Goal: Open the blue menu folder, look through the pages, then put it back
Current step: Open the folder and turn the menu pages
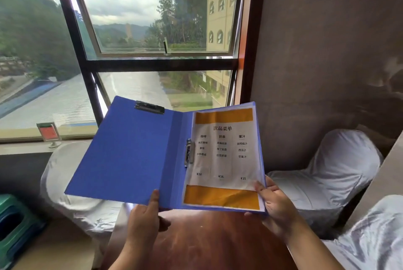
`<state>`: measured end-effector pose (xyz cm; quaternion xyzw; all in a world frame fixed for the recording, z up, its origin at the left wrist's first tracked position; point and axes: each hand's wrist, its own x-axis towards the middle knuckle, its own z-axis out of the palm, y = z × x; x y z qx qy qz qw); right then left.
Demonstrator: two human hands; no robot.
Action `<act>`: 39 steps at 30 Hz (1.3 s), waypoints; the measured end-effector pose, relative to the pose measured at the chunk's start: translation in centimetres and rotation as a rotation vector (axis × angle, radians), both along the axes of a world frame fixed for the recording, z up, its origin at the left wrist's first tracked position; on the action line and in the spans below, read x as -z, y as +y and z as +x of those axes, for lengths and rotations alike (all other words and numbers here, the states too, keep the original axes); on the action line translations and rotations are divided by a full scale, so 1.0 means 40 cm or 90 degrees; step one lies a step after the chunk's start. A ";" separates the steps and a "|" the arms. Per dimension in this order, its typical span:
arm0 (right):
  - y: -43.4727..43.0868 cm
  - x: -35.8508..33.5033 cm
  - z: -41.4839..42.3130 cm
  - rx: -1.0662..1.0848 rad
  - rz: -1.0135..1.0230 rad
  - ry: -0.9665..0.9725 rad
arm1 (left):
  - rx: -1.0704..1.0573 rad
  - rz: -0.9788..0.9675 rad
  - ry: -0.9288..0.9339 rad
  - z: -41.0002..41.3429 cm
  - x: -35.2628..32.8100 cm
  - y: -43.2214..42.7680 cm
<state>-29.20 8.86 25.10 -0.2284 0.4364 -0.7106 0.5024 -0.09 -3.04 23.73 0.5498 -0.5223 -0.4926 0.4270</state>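
The blue menu folder [130,154] is held open in the air above a reddish-brown table [209,241]. Its left flap is bare blue with a metal clip at the top. On the right flap lies a white menu page [222,158] with orange bands at top and bottom, pinned by a side clip. My left hand [145,219] grips the folder's lower edge near the spine, thumb on the inside. My right hand [275,206] holds the lower right corner, thumb resting on the page.
Chairs in white covers stand left [65,182] and right [331,173] of the table. A small red sign holder [49,133] sits on the window sill. A green stool [15,228] is at the lower left. A brown wall rises on the right.
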 end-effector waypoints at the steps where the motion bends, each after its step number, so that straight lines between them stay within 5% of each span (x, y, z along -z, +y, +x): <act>1: -0.002 0.002 -0.002 0.003 0.000 -0.009 | 0.006 0.020 -0.012 -0.001 -0.005 0.001; 4: -0.008 0.006 -0.005 0.007 -0.012 -0.025 | 0.025 0.002 -0.153 0.004 -0.010 0.012; 7: -0.017 0.008 0.005 0.003 -0.013 -0.029 | -0.007 -0.252 -0.369 -0.010 -0.016 0.029; 11: -0.034 0.005 0.042 -0.001 -0.013 -0.041 | 0.040 -0.607 -0.403 -0.104 -0.049 0.047; 15: -0.044 0.002 0.084 -0.013 -0.018 -0.030 | 0.109 -0.575 -0.550 -0.185 -0.063 0.058; 25: -0.032 0.016 0.063 0.003 -0.012 -0.045 | 0.098 -0.703 -0.469 -0.189 -0.085 0.038; 27: -0.027 0.014 0.049 0.010 -0.016 -0.034 | 0.068 -0.636 -0.352 -0.175 -0.104 0.031; 33: -0.008 -0.003 -0.005 0.041 -0.032 -0.035 | -0.106 -0.152 0.217 -0.095 -0.105 -0.024; 36: -0.004 -0.015 -0.011 0.034 -0.048 -0.049 | -0.129 -0.035 0.266 -0.057 -0.092 -0.044; 39: -0.005 -0.018 -0.011 0.031 -0.050 -0.047 | -0.199 -0.064 0.163 -0.036 -0.077 -0.034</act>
